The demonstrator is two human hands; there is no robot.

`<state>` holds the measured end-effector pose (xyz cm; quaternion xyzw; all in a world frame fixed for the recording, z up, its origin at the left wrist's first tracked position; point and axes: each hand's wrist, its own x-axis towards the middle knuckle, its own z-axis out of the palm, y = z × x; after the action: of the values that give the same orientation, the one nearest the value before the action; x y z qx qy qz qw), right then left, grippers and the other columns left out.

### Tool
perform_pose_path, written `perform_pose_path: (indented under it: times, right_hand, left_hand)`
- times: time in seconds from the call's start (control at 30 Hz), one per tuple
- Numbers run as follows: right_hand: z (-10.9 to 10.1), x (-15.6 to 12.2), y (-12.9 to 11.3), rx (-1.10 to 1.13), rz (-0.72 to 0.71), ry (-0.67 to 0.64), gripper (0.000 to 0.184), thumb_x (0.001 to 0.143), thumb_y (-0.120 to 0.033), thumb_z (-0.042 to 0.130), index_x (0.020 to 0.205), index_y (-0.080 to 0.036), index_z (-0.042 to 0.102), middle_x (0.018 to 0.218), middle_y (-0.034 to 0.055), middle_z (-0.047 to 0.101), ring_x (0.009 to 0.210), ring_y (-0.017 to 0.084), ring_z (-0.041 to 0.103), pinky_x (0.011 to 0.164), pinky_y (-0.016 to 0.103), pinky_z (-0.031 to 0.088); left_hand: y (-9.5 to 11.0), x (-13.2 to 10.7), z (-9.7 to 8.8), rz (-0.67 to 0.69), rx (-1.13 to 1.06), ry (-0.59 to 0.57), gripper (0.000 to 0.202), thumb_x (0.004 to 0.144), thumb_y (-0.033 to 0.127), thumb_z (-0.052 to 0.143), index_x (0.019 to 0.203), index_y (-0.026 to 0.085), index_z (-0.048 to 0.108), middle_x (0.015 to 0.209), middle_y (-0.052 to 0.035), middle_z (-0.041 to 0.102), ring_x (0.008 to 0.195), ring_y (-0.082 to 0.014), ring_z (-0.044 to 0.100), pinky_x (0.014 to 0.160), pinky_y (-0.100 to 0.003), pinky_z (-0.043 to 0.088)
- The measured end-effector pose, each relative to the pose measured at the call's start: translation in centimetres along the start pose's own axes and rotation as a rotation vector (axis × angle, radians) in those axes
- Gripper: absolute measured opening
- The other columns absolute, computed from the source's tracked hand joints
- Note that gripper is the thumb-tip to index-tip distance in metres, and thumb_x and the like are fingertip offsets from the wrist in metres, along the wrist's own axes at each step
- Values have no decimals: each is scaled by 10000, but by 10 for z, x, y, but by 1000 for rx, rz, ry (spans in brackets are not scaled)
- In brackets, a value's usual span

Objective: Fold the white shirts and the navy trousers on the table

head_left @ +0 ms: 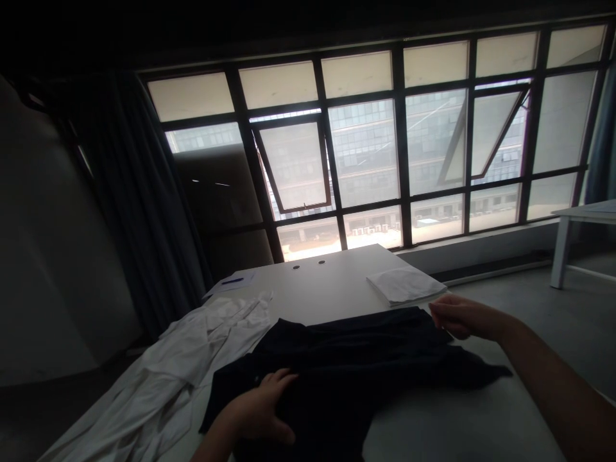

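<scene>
A dark navy shirt [332,366] lies spread and creased across the near part of the white table [308,282]. My left hand [262,407] rests on the shirt's left part, its fingers stretched and the thumb apart. At the far right edge of the shirt, my right hand [464,317] is closed in a pinch on the cloth. Its fingertips are partly hidden by the hand itself. Beyond that hand lies a folded white cloth [407,285], close to the table's right edge.
Crumpled white garments [178,372] are heaped along the left side. Papers with a blue pen [233,281] lie at the far left corner. Windows [363,154] and a dark curtain [139,205] stand behind. Another white table [584,212] is at right.
</scene>
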<state>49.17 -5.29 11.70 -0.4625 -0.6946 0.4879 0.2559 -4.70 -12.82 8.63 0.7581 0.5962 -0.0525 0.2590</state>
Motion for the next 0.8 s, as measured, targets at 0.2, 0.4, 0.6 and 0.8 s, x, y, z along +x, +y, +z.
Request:
perform_pose_path:
  times: [0.2,0.4,0.6,0.8]
  right_hand:
    - [-11,31,62,-482,297,282,508,733,-702,637,836,-207,599,680,38,652,558,181,584,483,272,402]
    - [-2,42,99,-598,315,340,341,568,-441,792,673,-207,567,720,52,662,768,284,647,646,339,441]
    - [12,45,87,-497,238,247,213,735,-399,681,755,-193,630,721,32,687,725,219,660,630,289,457]
    - [10,44,73,-442,214,229,363,833,-447,594,1085,-189,631,948,91,729,748,225,684,583,289,490]
  left_hand:
    - [-2,17,15,-75,136,-86,1502,301,400,942,1594,274,188,1672,-142,-17,1506,-435,20,1192,-568,215]
    - [-13,6,0,-26,64,-4,956,508,423,886,1400,287,571,1640,-92,262,1465,-356,320,1175,-433,309]
    - [-12,-5,-14,-69,29,73,256,760,463,698,893,256,769,1497,-72,519,1169,-320,650,963,-383,496]
    - [0,-1,-2,-142,175,207,299,773,420,652,948,195,743,1102,-141,736,981,-375,692,848,-473,518]
